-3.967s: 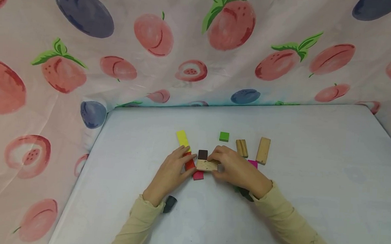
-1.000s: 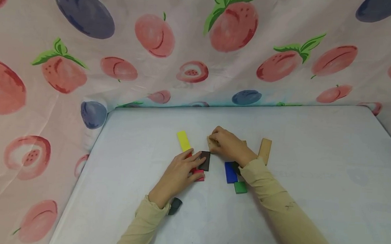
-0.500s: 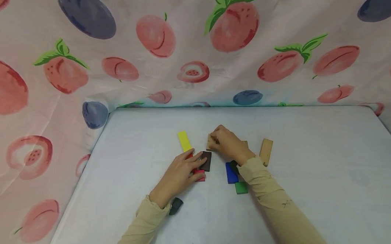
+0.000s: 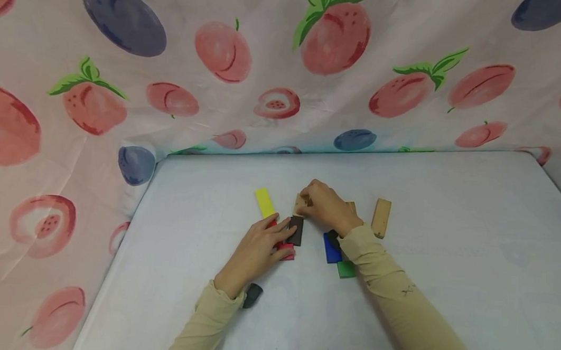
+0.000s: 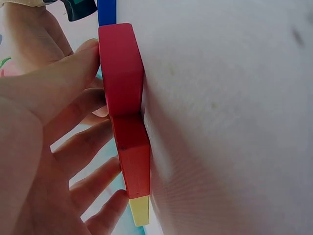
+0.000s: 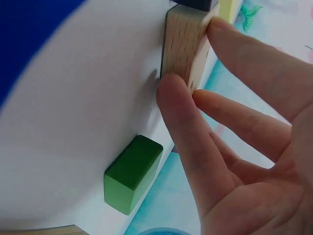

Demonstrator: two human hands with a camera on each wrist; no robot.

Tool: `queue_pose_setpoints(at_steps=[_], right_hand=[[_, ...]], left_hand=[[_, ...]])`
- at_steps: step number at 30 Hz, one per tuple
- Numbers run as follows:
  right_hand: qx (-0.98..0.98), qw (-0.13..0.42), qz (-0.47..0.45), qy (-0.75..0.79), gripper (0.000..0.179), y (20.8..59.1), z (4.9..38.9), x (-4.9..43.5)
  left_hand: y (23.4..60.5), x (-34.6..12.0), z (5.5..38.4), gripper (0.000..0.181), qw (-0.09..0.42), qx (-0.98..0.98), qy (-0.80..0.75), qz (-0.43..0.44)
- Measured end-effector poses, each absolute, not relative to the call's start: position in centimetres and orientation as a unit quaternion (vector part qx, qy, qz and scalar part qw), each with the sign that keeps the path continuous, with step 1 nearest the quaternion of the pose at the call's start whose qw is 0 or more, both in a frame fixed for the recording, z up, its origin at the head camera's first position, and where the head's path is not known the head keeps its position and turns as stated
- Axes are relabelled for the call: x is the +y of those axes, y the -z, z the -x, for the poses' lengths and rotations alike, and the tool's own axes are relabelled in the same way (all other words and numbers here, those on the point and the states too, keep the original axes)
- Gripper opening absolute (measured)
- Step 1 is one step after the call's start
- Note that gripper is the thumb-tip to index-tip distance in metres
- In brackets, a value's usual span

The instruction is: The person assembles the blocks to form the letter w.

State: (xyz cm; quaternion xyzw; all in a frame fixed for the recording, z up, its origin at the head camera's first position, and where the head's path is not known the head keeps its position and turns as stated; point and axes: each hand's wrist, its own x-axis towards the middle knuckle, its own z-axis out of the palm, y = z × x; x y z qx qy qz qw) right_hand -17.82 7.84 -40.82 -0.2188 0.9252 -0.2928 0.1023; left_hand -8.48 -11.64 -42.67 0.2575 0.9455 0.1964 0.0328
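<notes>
My right hand (image 4: 328, 206) pinches a plain wooden block (image 6: 183, 49) between thumb and fingertips. That block stands at the far end of a black block (image 4: 296, 231), end against end. My left hand (image 4: 251, 254) has its fingers spread over a row of blocks. Its thumb touches a pink block (image 5: 120, 68), and other fingertips lie along a red block (image 5: 134, 156). A yellow block (image 4: 265, 202) continues the row at the far end. In the head view, the left hand covers most of the red block, and its fingertips reach the black block's left side.
Under the right forearm lie a blue block (image 4: 332, 250) and a green block (image 4: 346, 269). Another wooden block (image 4: 381, 218) lies farther right. A second green block (image 6: 132, 176) shows near the right hand. A fruit-patterned cloth (image 4: 277, 64) hangs behind the white table (image 4: 446, 289).
My right hand has taken the wooden block from its crosswise place beside the black block to the black block's far end, lately nudging it left. My left hand has shifted slightly right.
</notes>
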Motion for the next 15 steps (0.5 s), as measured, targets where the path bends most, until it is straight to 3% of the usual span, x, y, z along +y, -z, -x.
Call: queue_pose_setpoints(at_steps=[15], right_hand=[[0.930, 0.105, 0.233, 0.266, 0.044, 40.70, 17.58, 7.64]], left_hand=[[42.48, -11.71, 8.34, 0.052, 0.027, 0.943, -0.207, -0.260]])
